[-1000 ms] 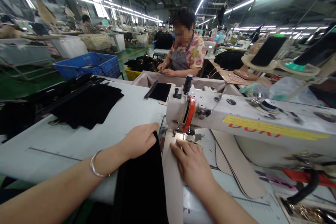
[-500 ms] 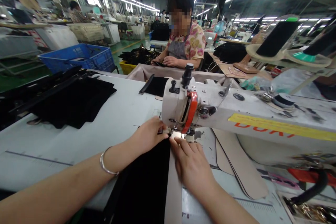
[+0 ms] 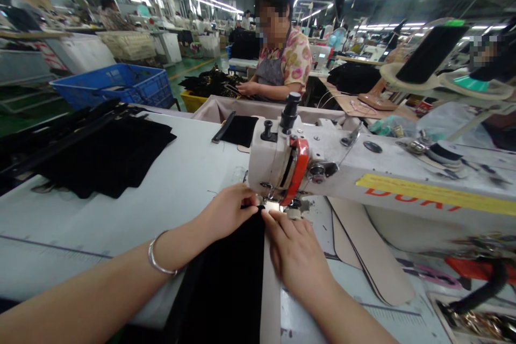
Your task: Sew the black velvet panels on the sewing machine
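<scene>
A long black fabric piece [image 3: 229, 290] with a pale strip [image 3: 272, 301] along its right side runs from the near edge up to the needle area of a sewing machine [image 3: 274, 156]. My left hand [image 3: 229, 209], a silver bangle at its wrist, pinches the fabric's far end just left of the presser foot. My right hand [image 3: 298, 247] lies flat on the pale strip, its fingertips close to the foot and its fingers stretched forward. The needle itself is hidden behind the machine head. Past the head rests another black piece [image 3: 241, 130].
Black pieces [image 3: 108, 156] are piled on the left of the table. Beige panels [image 3: 371, 252] and purple-handled scissors [image 3: 437, 277] lie under the machine arm. Thread cones [image 3: 433, 54] stand at right. Opposite, a co-worker [image 3: 282, 59] handles dark pieces behind a cloth-lined bin [image 3: 205, 110].
Both my hands stay by the presser foot with almost no movement. The view has shifted slightly. The co-worker's hands have moved left, toward the pile in the yellow crate.
</scene>
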Available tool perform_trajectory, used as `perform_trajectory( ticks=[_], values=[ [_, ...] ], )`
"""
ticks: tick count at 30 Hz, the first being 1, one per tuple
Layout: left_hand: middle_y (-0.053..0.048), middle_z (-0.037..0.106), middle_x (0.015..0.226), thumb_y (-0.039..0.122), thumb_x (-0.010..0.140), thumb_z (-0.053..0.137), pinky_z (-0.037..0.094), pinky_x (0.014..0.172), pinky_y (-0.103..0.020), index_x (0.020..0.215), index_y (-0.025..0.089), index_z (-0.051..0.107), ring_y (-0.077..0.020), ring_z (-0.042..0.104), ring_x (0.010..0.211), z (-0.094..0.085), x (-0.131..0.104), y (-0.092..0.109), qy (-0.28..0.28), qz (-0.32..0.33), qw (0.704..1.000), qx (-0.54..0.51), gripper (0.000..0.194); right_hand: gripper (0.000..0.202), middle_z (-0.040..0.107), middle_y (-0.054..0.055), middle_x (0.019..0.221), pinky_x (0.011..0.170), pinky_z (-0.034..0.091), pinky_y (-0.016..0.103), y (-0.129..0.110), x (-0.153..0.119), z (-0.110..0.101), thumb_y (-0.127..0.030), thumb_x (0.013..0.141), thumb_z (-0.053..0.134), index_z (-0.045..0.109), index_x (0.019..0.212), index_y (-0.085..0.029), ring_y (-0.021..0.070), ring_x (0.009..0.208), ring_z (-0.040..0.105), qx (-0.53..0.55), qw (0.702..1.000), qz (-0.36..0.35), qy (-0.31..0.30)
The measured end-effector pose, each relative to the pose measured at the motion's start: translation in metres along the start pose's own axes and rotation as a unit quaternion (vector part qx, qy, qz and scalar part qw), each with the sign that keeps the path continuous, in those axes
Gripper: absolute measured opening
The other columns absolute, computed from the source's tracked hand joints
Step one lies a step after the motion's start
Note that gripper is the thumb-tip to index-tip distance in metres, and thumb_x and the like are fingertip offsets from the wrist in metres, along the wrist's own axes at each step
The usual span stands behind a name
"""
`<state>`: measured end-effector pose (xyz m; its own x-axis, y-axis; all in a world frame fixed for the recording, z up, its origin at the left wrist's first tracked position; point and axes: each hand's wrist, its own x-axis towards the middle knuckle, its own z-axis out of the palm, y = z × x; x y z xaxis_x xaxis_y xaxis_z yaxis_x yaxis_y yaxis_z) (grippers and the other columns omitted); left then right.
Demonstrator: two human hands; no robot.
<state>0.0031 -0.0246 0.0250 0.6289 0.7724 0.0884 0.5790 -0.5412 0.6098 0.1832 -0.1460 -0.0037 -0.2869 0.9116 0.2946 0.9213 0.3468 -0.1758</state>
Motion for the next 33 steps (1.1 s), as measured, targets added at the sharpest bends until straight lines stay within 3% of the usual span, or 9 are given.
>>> perform_trajectory(
  ticks=[3,9,20,27,33],
  values=[
    [-0.002,0.069,0.078,0.016,0.083,0.056,0.047,0.068,-0.026,0.080,0.017,0.067,-0.0175,0.064,0.073,-0.002,0.006,0.003,-0.021,0.013,1.000,-0.017,0.011,0.057,0.055,0.011,0.133,0.089,0.038,0.042,0.000,0.000,0.000,-0.011,0.092,0.046,0.037,0.149,-0.015,0.0272,0.106,0.049,-0.009,1.000,0.000,0.001],
    [-0.004,0.071,0.085,0.012,0.080,0.056,0.048,0.073,-0.028,0.085,0.017,0.068,-0.0202,0.065,0.079,0.005,0.007,0.003,0.024,0.014,1.000,-0.002,0.014,0.057,0.055,0.013,0.133,0.087,0.039,0.042,0.002,0.002,0.000,-0.011,0.092,0.045,0.038,0.148,-0.014,0.0271,0.105,0.050,-0.016,1.000,-0.003,-0.003],
    [-0.006,0.071,0.084,0.010,0.080,0.055,0.047,0.072,-0.028,0.084,0.015,0.067,-0.0205,0.066,0.080,0.012,0.010,0.003,0.053,0.000,0.998,0.015,0.014,0.055,0.053,0.012,0.136,0.090,0.039,0.044,0.002,0.003,-0.001,-0.012,0.093,0.043,0.039,0.147,-0.017,0.0282,0.108,0.049,-0.001,1.000,0.006,-0.014],
    [-0.004,0.069,0.078,0.013,0.082,0.054,0.047,0.067,-0.026,0.083,0.016,0.066,-0.0186,0.065,0.073,0.008,0.011,0.007,0.021,-0.018,1.000,0.013,0.013,0.056,0.053,0.011,0.136,0.092,0.039,0.043,0.002,0.002,0.001,-0.012,0.093,0.045,0.039,0.148,-0.019,0.0278,0.109,0.049,-0.003,1.000,0.007,-0.015],
    [-0.006,0.068,0.079,0.012,0.084,0.053,0.047,0.068,-0.028,0.081,0.015,0.064,-0.0208,0.065,0.076,0.012,0.016,0.009,0.045,-0.021,0.997,0.056,0.012,0.058,0.054,0.011,0.134,0.091,0.040,0.042,0.001,0.003,0.001,-0.011,0.090,0.047,0.041,0.147,-0.020,0.0270,0.108,0.050,-0.014,1.000,0.011,-0.010]
  ],
)
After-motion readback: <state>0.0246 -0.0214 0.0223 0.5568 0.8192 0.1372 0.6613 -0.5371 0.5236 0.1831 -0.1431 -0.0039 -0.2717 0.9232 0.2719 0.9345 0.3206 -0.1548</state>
